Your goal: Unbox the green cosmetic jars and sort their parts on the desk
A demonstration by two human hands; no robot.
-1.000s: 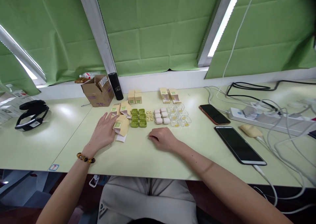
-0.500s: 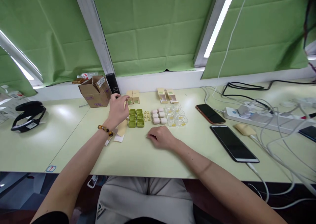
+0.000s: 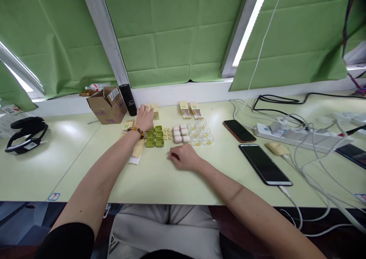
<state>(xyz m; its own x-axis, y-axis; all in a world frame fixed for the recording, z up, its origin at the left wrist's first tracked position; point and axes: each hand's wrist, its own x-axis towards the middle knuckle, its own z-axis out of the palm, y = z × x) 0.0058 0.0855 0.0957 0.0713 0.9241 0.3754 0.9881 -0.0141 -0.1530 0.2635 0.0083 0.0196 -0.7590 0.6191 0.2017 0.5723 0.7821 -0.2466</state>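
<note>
My left hand (image 3: 145, 119), with a beaded bracelet at the wrist, reaches over a pair of small cardboard boxes (image 3: 155, 111). Its fingers bend over the left box, with their tips and the thumb hidden. Just below it are green trays (image 3: 154, 136) in two columns, partly covered by the hand. My right hand (image 3: 185, 157) rests on the table, fingers curled in and nothing visible in them. Beyond it lie tiny yellowish pieces (image 3: 167, 134), pale pink rounded pieces (image 3: 181, 133) and clear plastic cups (image 3: 201, 133), all in groups.
Two opened small boxes (image 3: 191, 110) stand at the back. Flattened card pieces (image 3: 138, 149) lie left of the trays. A carton (image 3: 108, 106) and a black bottle (image 3: 128, 99) are farther left. Phones (image 3: 264, 164) and a power strip (image 3: 297, 135) with tangled cables occupy the right.
My left hand has moved right and turned palm down over the small boxes. My right hand stays resting on the table. The whole view has shifted slightly.
</note>
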